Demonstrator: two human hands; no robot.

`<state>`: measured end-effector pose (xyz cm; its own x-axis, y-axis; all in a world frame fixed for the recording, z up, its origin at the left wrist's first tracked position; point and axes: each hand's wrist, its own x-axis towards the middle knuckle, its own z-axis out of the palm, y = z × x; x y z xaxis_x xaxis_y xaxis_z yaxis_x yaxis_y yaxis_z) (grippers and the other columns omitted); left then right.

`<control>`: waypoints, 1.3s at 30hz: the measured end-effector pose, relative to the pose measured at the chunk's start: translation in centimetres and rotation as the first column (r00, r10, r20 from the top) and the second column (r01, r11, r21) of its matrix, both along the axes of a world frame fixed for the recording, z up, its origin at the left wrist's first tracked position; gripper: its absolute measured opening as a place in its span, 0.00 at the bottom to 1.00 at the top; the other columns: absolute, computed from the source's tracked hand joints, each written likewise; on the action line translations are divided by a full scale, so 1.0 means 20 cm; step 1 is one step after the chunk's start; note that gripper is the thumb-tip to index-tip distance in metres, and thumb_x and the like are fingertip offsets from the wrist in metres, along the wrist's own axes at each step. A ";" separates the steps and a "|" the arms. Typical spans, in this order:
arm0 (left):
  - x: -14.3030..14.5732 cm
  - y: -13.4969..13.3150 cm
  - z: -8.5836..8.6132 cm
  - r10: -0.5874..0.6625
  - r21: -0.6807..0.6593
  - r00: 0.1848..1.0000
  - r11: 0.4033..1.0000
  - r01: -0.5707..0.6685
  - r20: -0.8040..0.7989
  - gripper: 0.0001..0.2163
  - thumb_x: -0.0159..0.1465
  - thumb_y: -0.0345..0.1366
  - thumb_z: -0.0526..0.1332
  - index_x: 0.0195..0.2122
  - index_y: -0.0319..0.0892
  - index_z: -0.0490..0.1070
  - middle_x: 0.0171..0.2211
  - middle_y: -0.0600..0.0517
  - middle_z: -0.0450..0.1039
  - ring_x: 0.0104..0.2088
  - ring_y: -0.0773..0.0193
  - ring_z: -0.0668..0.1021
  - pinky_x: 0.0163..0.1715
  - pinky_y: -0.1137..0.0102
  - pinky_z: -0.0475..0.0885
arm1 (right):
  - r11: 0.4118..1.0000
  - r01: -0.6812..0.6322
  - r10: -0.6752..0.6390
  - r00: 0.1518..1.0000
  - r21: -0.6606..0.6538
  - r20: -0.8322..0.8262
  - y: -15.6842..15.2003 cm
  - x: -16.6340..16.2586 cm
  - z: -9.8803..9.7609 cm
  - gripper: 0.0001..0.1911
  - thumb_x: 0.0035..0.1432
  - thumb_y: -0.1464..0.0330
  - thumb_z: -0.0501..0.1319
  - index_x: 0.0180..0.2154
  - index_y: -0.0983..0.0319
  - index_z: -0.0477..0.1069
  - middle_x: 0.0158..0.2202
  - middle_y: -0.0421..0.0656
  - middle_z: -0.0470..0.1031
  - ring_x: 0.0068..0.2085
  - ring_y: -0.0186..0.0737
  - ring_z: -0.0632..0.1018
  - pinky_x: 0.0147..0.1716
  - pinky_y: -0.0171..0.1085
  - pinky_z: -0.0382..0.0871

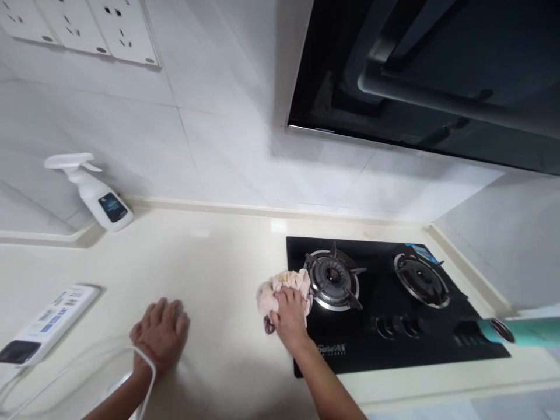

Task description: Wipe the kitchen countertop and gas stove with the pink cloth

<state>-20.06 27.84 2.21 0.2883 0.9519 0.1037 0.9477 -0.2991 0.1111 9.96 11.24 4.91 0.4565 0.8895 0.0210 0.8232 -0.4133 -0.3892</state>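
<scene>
My right hand (291, 321) is closed over a crumpled pale pink cloth (266, 297) on the cream countertop (223, 303). The cloth lies at the left edge of the black gas hob (359, 361), close to its left burner (332, 277). Palm down, my left hand (161, 332) rests on the countertop left of the cloth, its fingers spread and holding nothing. A white cable (151, 373) loops across my left wrist.
A white spray bottle (96, 195) stands in the back left corner. At the left lies a white power strip (55, 321). The dark range hood (420, 87) overhangs the hob. A teal cylindrical object (531, 331) juts in from the right. Wall sockets (79, 26) sit at upper left.
</scene>
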 end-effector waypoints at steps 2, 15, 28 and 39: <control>0.01 0.00 0.02 -0.004 -0.041 1.000 0.999 0.005 0.015 0.27 0.74 0.48 0.40 0.64 0.40 0.66 0.70 0.38 0.57 0.72 0.43 0.56 0.67 0.45 0.55 | 0.999 -0.018 0.019 0.999 0.028 -0.026 -0.16 -0.05 -0.02 0.23 0.55 0.68 0.68 0.53 0.55 0.73 0.62 0.49 0.70 0.62 0.59 0.66 0.60 0.58 0.60; 0.04 -0.01 0.09 0.009 -0.122 0.998 0.992 -0.002 0.063 0.27 0.74 0.49 0.41 0.64 0.39 0.65 0.71 0.35 0.55 0.72 0.40 0.55 0.68 0.41 0.53 | 0.897 0.429 -0.440 0.892 0.109 0.109 -0.97 0.38 -0.12 0.22 0.58 0.59 0.59 0.52 0.60 0.73 0.62 0.57 0.67 0.62 0.63 0.67 0.61 0.61 0.60; 0.04 -0.02 0.08 0.009 -0.101 0.999 0.995 -0.005 0.047 0.26 0.74 0.48 0.42 0.63 0.39 0.66 0.70 0.36 0.56 0.72 0.43 0.55 0.69 0.44 0.52 | 0.914 0.321 -0.330 0.944 0.247 -0.006 -0.72 0.01 -0.18 0.15 0.53 0.65 0.61 0.44 0.59 0.70 0.57 0.56 0.70 0.58 0.62 0.69 0.60 0.62 0.61; 0.01 0.00 0.00 0.012 -0.028 1.000 1.000 -0.011 0.016 0.26 0.73 0.48 0.42 0.65 0.42 0.65 0.71 0.38 0.56 0.72 0.45 0.55 0.69 0.45 0.53 | 0.909 0.197 -0.139 0.974 0.367 -0.181 0.23 0.14 0.25 0.33 0.59 0.67 0.58 0.65 0.63 0.59 0.64 0.55 0.65 0.66 0.51 0.64 0.66 0.48 0.57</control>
<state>-19.87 27.89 2.22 0.2758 0.9577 0.0815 0.9491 -0.2848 0.1344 12.70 15.82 9.98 0.6224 0.7370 0.2634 0.6760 -0.3367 -0.6555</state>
